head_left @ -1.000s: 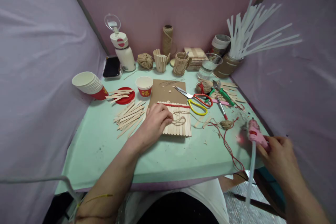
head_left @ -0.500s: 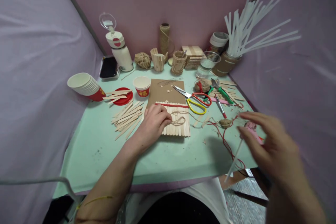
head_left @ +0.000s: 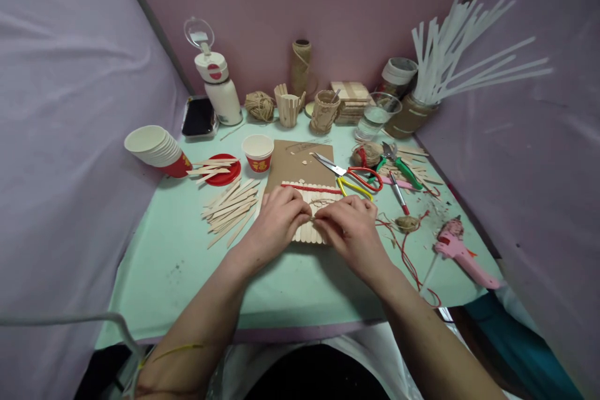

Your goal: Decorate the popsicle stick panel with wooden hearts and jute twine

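Observation:
A panel of craft sticks [head_left: 307, 235] lies on the table, its top row crossed by a red cord [head_left: 313, 189]. My left hand [head_left: 281, 215] rests over its left side, thumb and fingers pinched on brown twine [head_left: 323, 201]. Opposite it, my right hand [head_left: 354, 228] pinches the same twine, fingertips almost meeting the left ones near the panel's middle. Between the fingertips the twine is mostly hidden. Brown cardboard [head_left: 300, 162] sits behind the panel, partly under scissors [head_left: 347, 173] with one red and one yellow handle.
A pink glue gun [head_left: 464, 253] lies at the right edge, near red cord and a small twine ball [head_left: 407, 224]. Green-handled pliers [head_left: 398, 165] and a marker [head_left: 398, 192] are behind. Loose sticks [head_left: 232, 209], a paper cup [head_left: 258, 153] and stacked cups [head_left: 159, 149] stand left.
My right hand has moved left from beside the glue gun to the panel and now pinches the twine. My left hand stays on the panel.

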The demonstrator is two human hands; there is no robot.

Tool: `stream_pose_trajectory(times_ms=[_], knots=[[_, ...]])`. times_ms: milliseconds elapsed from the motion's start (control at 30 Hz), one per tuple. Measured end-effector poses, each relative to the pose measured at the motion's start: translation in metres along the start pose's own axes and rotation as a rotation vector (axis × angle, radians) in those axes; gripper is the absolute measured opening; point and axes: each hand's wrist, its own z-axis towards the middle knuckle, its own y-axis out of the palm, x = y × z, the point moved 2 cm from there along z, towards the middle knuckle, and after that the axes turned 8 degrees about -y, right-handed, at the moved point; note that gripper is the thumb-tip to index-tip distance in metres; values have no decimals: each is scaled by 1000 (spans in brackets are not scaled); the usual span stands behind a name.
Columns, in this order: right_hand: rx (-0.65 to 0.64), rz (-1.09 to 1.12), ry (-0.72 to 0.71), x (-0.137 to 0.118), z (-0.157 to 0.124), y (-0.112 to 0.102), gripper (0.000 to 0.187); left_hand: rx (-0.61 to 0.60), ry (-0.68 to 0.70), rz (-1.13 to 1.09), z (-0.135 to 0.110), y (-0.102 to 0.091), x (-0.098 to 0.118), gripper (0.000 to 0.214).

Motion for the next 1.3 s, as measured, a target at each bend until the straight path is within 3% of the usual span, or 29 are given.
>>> stream_pose_trajectory(times_ms=[267,1100,1300], knots=[[25,-31,-49,-3,0,4,8,77,55,8,0,-7,-12,11],[-8,-55,-51,-5,-4,5,7,-8,90,-53,-1,-4,-11,12],[24,-46,-41,-4,-4,7,11,-30,123,-47,-2,-3,-10,25]])
